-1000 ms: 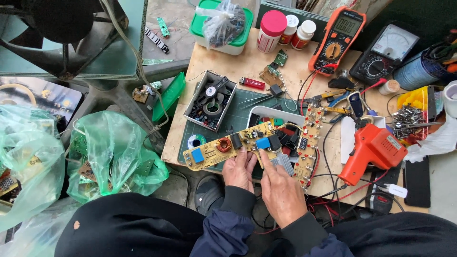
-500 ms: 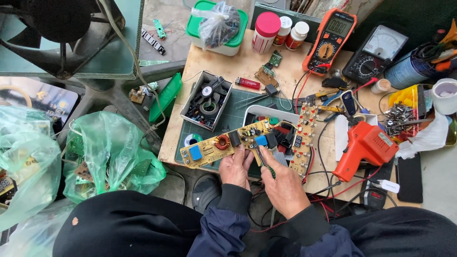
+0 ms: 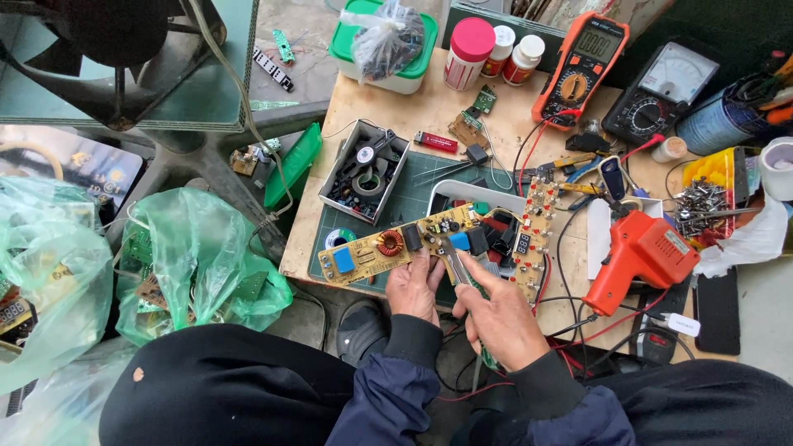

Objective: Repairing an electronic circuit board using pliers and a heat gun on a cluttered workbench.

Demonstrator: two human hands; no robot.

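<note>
Both hands closed: left hand [image 3: 415, 289] grips yellow circuit board [image 3: 396, 244], right hand [image 3: 496, 318] grips pliers [image 3: 457, 266].

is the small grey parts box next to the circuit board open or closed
Open. The grey box has no lid on, and the dark parts and tape roll inside show from above.

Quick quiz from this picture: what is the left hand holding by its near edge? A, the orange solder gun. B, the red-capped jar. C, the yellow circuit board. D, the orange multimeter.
C: the left hand grips the near edge of the yellow circuit board, while the multimeter, jar and solder gun lie untouched on the table.
</note>
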